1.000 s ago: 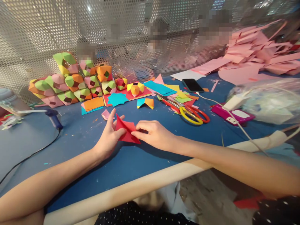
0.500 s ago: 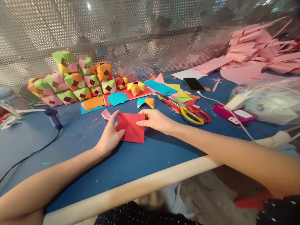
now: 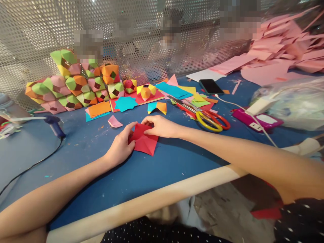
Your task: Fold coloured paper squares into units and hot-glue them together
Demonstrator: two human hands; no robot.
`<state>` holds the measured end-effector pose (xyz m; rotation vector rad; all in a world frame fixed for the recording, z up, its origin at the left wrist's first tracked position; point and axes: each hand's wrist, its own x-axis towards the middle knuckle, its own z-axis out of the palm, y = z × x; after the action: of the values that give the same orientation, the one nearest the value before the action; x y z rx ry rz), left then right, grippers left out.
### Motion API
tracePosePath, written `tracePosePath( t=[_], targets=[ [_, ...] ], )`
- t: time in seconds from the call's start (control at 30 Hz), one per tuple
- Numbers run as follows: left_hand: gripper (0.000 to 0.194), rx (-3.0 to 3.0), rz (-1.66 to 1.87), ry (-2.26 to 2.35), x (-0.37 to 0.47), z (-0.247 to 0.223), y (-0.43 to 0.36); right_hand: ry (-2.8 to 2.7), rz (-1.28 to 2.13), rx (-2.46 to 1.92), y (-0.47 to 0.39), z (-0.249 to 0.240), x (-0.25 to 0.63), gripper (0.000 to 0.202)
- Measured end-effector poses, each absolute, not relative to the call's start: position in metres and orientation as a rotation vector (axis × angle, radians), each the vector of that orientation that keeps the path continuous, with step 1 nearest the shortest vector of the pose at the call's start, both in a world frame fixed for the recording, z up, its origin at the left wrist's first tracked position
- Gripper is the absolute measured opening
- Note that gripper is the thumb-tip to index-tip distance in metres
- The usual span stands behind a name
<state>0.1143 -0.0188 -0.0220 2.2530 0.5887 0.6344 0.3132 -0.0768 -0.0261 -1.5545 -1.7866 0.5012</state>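
Observation:
A square sheet of red paper (image 3: 146,143) with crease lines is held between both hands just above the blue table. My left hand (image 3: 122,143) pinches its left edge, thumb in front and fingers behind. At the top edge, my right hand (image 3: 159,126) grips the sheet between thumb and curled fingers. Beyond the hands lie a small folded pink paper piece (image 3: 115,122) and a blue and orange folded piece (image 3: 157,108). Scissors (image 3: 202,116) with red and yellow handles rest to the right of them.
Joined origami units (image 3: 77,84) stand stacked along the perforated metal screen (image 3: 141,44). A glue gun (image 3: 55,126) with a black cord lies left. A phone (image 3: 211,86), a magenta device (image 3: 255,119) with a white cable, a plastic bag (image 3: 291,104) and heaped pink paper (image 3: 283,47) occupy the right.
The red paper has turned and now bends along its creases instead of lying flat. My right hand has shifted left along the top edge; my left hand still holds the left side.

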Motion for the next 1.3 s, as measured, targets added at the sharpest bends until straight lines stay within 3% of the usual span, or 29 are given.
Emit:
tracePosePath(
  t=[0.1,0.17,0.33,0.4,0.53,0.77,1.3],
  targets=[
    [0.065,2.312,0.632,0.604,0.113,-0.021,-0.015,-1.859,0.430,-1.528,-0.079,-0.027,0.314,0.004],
    [0.063,2.383,0.556,0.627,0.112,-0.018,-0.011,-1.899,0.375,-1.480,-0.083,-0.029,0.317,0.007],
    [0.025,2.558,0.267,0.589,0.110,-0.007,-0.003,-2.160,-0.019,-1.239,-0.096,-0.038,0.322,0.013],
    [0.019,2.592,0.244,0.579,0.110,-0.005,-0.003,-2.240,-0.157,-1.202,-0.100,-0.040,0.322,0.014],
    [0.018,2.665,0.332,0.521,0.111,-0.010,-0.004,-2.337,-0.361,-1.130,-0.101,-0.040,0.318,0.008],
    [0.016,2.677,0.553,0.567,0.115,-0.021,-0.002,-2.251,-0.538,-1.082,-0.093,-0.038,0.323,0.018],
    [0.016,2.643,0.068,0.264,0.109,0.000,0.033,-2.428,-0.462,-1.091,-0.112,-0.035,0.324,0.022]
  ],
)
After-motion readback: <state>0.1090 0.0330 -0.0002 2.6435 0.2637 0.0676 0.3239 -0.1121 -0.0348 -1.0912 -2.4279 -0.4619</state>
